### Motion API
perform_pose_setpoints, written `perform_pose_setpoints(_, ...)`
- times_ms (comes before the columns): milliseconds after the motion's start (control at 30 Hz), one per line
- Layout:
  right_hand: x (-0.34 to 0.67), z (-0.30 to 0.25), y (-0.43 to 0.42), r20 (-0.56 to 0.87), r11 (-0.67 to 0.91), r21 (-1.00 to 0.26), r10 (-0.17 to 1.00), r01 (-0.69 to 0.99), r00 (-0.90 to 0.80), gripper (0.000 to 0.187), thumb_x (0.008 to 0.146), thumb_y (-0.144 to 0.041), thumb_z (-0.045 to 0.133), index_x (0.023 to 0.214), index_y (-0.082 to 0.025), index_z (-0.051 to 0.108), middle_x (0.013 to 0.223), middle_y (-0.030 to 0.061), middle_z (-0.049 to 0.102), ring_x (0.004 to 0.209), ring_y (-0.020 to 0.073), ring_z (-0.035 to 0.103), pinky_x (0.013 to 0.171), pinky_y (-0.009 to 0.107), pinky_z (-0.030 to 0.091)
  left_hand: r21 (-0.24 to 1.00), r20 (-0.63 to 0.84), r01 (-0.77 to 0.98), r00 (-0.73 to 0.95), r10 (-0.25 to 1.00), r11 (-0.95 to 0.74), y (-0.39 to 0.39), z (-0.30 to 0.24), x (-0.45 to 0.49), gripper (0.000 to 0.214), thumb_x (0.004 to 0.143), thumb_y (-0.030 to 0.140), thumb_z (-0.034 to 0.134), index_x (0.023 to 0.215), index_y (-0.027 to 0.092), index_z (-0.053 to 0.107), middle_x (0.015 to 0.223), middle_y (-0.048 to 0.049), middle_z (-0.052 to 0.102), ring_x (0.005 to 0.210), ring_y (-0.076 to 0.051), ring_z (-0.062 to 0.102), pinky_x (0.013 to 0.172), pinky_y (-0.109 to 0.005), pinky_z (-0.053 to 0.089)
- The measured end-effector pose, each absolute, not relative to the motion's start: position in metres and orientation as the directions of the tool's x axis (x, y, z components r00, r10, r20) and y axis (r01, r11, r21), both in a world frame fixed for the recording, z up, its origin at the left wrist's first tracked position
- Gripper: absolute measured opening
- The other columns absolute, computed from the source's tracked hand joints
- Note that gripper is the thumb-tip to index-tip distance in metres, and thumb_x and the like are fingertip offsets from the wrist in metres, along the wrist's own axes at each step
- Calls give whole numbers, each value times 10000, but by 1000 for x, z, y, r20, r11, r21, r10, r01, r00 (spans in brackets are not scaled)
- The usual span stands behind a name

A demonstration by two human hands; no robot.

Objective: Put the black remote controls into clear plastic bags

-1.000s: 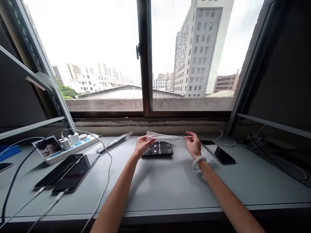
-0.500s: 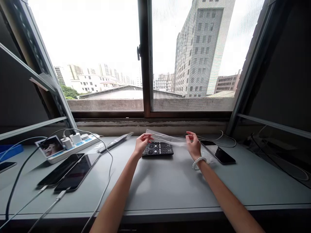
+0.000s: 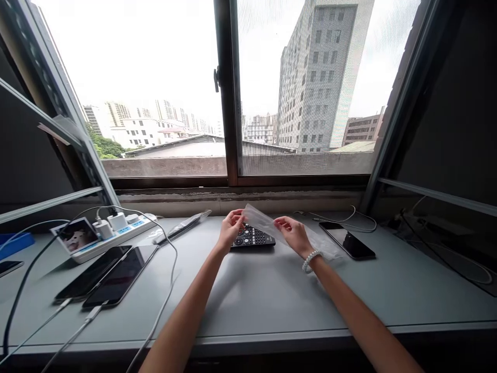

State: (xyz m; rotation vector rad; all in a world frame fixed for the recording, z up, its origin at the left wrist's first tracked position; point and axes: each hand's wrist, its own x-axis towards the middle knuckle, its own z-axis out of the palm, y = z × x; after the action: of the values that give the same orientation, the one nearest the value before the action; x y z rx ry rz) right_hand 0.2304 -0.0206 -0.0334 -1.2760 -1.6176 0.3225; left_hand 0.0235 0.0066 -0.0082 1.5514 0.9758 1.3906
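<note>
My left hand [image 3: 230, 230] and my right hand [image 3: 293, 234] both pinch a clear plastic bag [image 3: 264, 221], held a little above the grey desk [image 3: 256, 295]. The bag hangs slanted between the two hands and trails off to the right behind my right wrist, which wears a white bead bracelet [image 3: 309, 260]. Under the bag lies a black remote control [image 3: 253, 238] with many buttons, partly hidden by my hands.
A dark phone [image 3: 347, 242] lies to the right with white cables behind it. At left are two phones [image 3: 108, 280] on charging cables, a white power strip [image 3: 112, 233] with plugs and a small photo card [image 3: 75, 235]. Another bagged remote [image 3: 182, 228] lies near the window sill.
My right hand has moved left toward my left hand, so the bag is held over a shorter span and bunches between them. The view shifted slightly.
</note>
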Motion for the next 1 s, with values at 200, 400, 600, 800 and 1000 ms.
perform_pose_setpoints(200, 264, -23, -20, 541, 144, -642, 780, 753, 313, 285, 825, -418, 475, 897, -234, 681, 844, 41, 696, 687, 178, 593, 543, 249, 356, 965, 262, 7, -109, 959, -263, 12, -8, 19, 281, 742, 352, 552, 961, 175, 545, 798, -2, 599, 533, -61, 519, 499, -181, 390)
perform_pose_setpoints(400, 297, -24, -19, 417, -130, -670, 749, 731, 515, 282, 841, -394, 456, 912, -242, 682, 848, 48, 701, 773, 216, 600, 614, 277, 370, 977, 207, -22, -107, 972, -210, 11, -5, 23, 219, 754, 279, 502, 949, 181, 517, 795, 9, 577, 508, -49, 512, 481, -172, 368)
perform_pose_setpoints(600, 307, -31, -12, 328, -104, -744, 803, 660, 497, 284, 858, -272, 413, 948, -212, 675, 840, 56, 700, 805, 186, 607, 669, 258, 402, 980, 193, -40, -87, 977, -197, 9, -5, 26, 209, 754, 250, 497, 949, 178, 516, 789, 8, 575, 500, -45, 510, 465, -164, 362)
perform_pose_setpoints(800, 303, -37, -10, 221, -251, -620, 853, 743, 473, 237, 836, -262, 467, 915, -225, 688, 894, 52, 696, 855, 206, 603, 687, 276, 402, 987, 156, -24, -76, 985, -158, 10, -7, 27, 200, 757, 186, 486, 954, 169, 518, 789, 9, 562, 478, -26, 498, 448, -146, 352)
perform_pose_setpoints(1000, 303, -50, -6, 208, -295, -509, 870, 809, 448, 210, 805, -208, 513, 956, -208, 659, 914, 46, 687, 895, 208, 595, 727, 297, 399, 989, 146, -23, -80, 986, -148, 11, -8, 26, 195, 759, 189, 479, 950, 169, 516, 787, 9, 560, 470, -28, 500, 447, -150, 360)
